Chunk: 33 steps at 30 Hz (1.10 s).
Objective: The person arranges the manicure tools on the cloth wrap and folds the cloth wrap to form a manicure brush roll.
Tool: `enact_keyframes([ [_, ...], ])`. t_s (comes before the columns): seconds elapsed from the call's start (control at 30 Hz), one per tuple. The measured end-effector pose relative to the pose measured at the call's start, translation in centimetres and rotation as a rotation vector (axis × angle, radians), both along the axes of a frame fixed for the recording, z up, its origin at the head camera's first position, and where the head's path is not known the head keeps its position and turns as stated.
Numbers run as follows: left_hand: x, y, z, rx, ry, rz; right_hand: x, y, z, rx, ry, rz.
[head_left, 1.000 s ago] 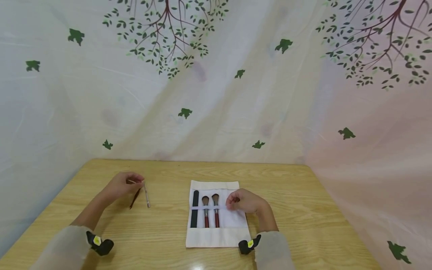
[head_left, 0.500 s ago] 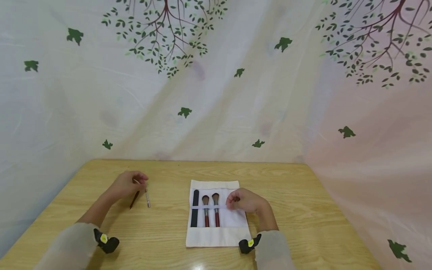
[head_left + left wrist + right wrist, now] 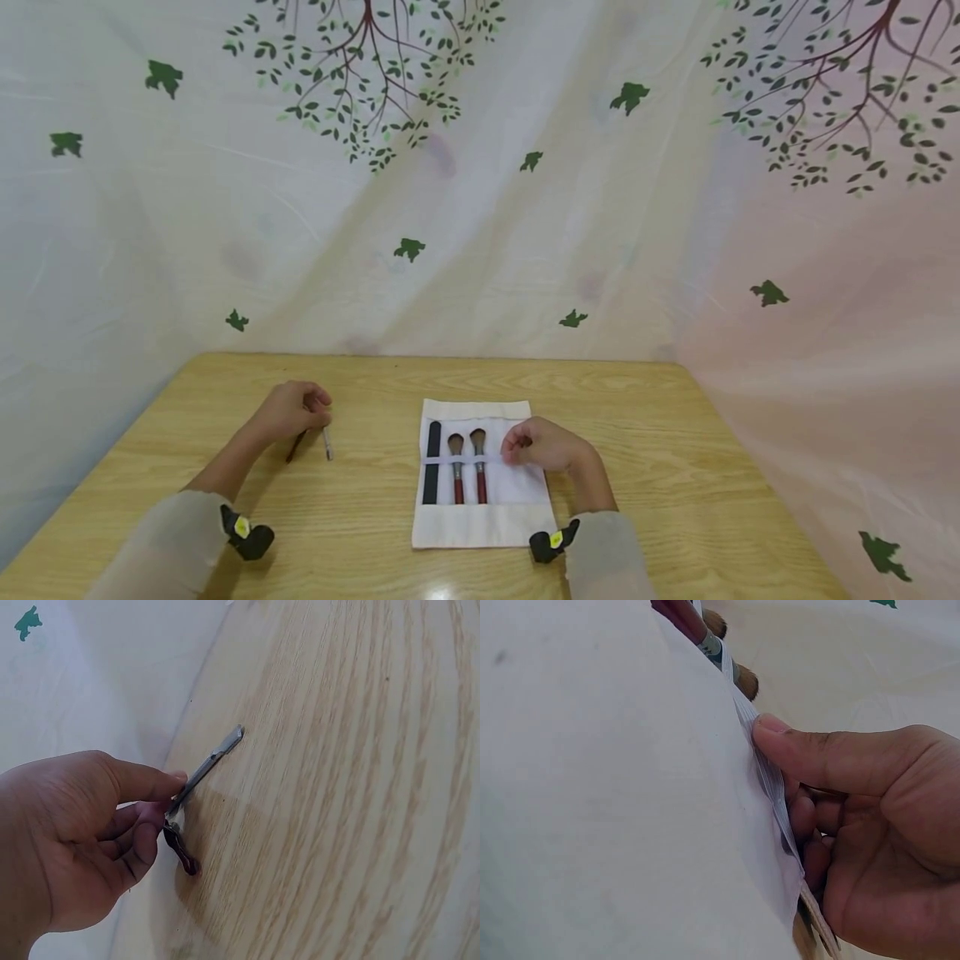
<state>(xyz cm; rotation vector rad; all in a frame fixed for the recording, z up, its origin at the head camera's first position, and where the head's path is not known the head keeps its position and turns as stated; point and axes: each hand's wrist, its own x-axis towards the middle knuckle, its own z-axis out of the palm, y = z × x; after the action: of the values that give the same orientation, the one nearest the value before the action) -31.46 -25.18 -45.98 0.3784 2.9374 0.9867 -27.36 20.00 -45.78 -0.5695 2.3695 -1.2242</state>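
Observation:
In the head view my left hand is low over the table's left side. Its thumb and a finger pinch a slim silver tool with a flat, blade-like end. A short dark-red piece shows just below the fingertips, its upper part hidden by them. My right hand pinches the pale elastic band across a white cloth brush roll, thumb on top and other fingers curled behind. Two makeup brushes with red handles and a flat black strip sit under the band.
The wooden table reaches back to a hanging pale curtain printed with leaves and branches. Both wrists wear small black cameras.
My left hand has shifted slightly right, covering more of the silver tool; the tool's lower end stays nearly in place. My right hand stays at the band.

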Motion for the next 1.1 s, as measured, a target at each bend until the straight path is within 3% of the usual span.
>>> enact_keyframes([
  [0.63, -0.2, 1.2, 0.1, -0.015, 0.015, -0.055, -0.1, -0.1, -0.2, 0.006, -0.002, -0.021],
  [1.1, 0.0, 2.1, 0.1, -0.022, -0.001, -0.058, 0.0, -0.2, -0.1, 0.007, -0.001, -0.019],
])
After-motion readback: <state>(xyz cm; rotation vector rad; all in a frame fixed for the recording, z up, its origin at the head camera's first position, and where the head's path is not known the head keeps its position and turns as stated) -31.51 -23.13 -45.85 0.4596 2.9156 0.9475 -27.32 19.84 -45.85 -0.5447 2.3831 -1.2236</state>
